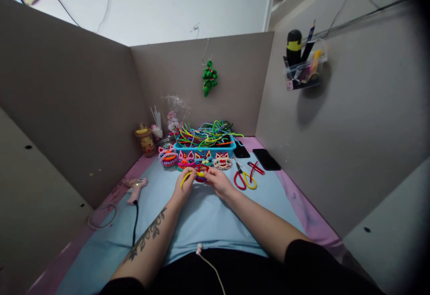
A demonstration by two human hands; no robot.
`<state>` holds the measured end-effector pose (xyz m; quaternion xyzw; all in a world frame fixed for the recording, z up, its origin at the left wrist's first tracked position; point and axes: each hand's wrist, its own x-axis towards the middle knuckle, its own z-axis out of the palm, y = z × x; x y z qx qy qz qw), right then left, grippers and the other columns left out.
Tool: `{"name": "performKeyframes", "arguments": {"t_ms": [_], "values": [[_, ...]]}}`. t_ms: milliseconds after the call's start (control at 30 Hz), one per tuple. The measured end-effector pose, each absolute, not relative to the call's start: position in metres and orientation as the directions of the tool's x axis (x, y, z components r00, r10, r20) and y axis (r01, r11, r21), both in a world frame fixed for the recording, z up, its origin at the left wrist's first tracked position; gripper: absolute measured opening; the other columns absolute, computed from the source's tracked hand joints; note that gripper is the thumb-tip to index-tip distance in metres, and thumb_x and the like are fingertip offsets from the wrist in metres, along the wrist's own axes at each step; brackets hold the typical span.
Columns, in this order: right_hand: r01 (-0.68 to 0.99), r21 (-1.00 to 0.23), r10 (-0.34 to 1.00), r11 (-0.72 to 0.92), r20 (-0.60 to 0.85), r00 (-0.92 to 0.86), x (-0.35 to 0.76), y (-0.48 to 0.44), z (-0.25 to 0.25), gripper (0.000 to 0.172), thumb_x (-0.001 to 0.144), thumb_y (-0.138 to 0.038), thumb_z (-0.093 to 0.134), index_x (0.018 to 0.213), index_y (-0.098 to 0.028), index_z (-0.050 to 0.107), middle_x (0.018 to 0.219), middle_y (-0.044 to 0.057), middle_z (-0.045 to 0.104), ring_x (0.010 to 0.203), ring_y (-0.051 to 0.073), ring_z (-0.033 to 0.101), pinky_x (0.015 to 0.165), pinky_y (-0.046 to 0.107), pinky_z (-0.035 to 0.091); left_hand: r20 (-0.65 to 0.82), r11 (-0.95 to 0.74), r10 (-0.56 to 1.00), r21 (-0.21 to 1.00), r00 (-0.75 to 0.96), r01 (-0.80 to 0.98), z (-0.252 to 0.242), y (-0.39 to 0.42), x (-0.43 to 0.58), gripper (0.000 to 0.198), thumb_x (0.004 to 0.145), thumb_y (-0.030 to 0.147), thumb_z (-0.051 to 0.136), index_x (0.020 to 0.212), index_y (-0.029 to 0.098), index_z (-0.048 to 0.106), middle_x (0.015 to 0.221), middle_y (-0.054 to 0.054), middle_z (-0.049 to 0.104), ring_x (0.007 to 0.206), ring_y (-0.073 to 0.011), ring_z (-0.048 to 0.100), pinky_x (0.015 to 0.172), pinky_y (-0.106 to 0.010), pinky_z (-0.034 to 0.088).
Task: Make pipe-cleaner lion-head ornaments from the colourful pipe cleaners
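Both of my hands meet over the middle of the blue cloth. My left hand (187,177) is closed on a yellow pipe cleaner (184,179), whose loose end curves down to the left. The fingers of my right hand (215,179) pinch a small red and purple pipe-cleaner piece (200,178) between the hands, with yellow lying across it. Just behind them stand several finished animal heads of fuzzy pipe cleaner, among them a purple one (168,156), a pink one (186,160) and a cream one (222,161). Fingers partly hide the worked piece.
A blue basket (204,150) full of coloured pipe cleaners stands behind the heads. Scissors (244,179), a red pipe cleaner (254,169) and a black phone (266,159) lie right. On the left are a pink glue gun (137,192) with its cable and a lidded cup (146,143).
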<state>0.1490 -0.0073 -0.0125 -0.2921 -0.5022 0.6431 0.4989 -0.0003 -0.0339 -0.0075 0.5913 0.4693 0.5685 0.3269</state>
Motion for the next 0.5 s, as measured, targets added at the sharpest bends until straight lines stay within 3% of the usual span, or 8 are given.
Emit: {"name": "performKeyframes", "arguments": {"t_ms": [133,300,500], "values": [[-0.219,-0.945,0.921,0.242,0.295,-0.255,0.150,-0.002,-0.019,0.037,0.069,-0.049,0.065,0.057,-0.018,0.050,0.091,0.006,0.062,0.083,0.018,0.056,0.077,0.033,0.043,0.305,-0.309,0.940,0.951,-0.151,-0.003,-0.010,-0.031,0.002,0.024,0.076,0.041,0.058,0.079,0.018,0.054,0.071,0.001,0.056,0.067,-0.0134,0.055,0.065,-0.025,0.043],[-0.109,-0.920,0.888,0.378,0.393,-0.237,0.154,-0.002,-0.016,0.029,0.074,-0.044,0.061,0.062,-0.018,0.054,0.109,0.007,0.055,0.104,0.021,0.052,0.094,0.037,0.037,0.205,-0.241,0.957,0.956,-0.206,-0.167,-0.007,-0.031,0.003,0.034,0.063,0.037,0.071,0.080,0.020,0.047,0.066,0.005,0.055,0.059,-0.0102,0.055,0.061,-0.024,0.042],[-0.102,-0.908,0.862,0.407,0.418,-0.286,0.158,-0.007,-0.009,0.026,0.076,-0.039,0.060,0.062,-0.018,0.052,0.113,0.007,0.050,0.103,0.019,0.053,0.086,0.032,0.043,0.142,-0.173,0.980,0.955,-0.142,-0.241,-0.005,-0.032,0.001,0.045,0.055,0.033,0.076,0.085,0.020,0.044,0.064,0.006,0.058,0.057,-0.0098,0.056,0.058,-0.022,0.041]]}}
